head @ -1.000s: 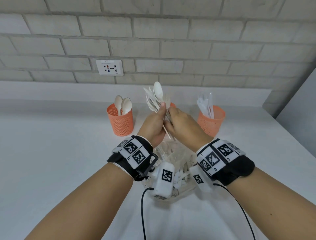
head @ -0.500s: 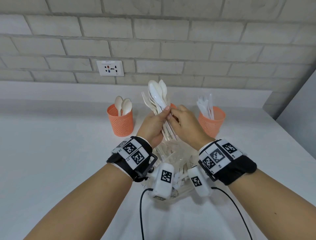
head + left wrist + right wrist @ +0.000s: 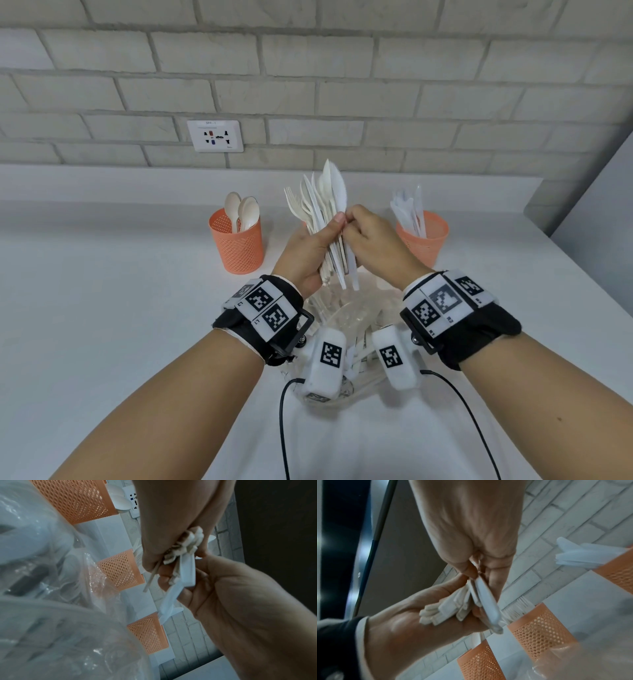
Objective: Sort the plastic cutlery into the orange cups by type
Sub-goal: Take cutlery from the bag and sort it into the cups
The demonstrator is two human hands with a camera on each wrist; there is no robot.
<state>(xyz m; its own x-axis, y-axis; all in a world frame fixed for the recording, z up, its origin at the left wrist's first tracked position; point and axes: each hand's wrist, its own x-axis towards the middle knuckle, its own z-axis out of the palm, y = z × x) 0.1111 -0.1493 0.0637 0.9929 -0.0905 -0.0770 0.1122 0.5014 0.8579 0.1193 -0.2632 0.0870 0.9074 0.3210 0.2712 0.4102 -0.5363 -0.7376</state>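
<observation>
Hands — left [image 3: 310, 251] gripping smooth cutlery bundle [image 3: 320, 205], right [image 3: 371, 236] pinching flat knife [image 3: 337, 192]

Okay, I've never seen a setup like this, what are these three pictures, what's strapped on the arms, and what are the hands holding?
A person is sorting plastic cutlery while wearing cameras. The wide picture comes from a head camera; the two dim close-ups come from cameras strapped to each wrist, the black bands with square patterns. The left hand grips a bundle of cutlery, forks and knives mixed. The right hand pinches one white knife in that bundle. On the white counter stand orange cups: a left cup with spoons, a middle cup with forks, a right cup with knives. A clear bag lies below the hands.
</observation>
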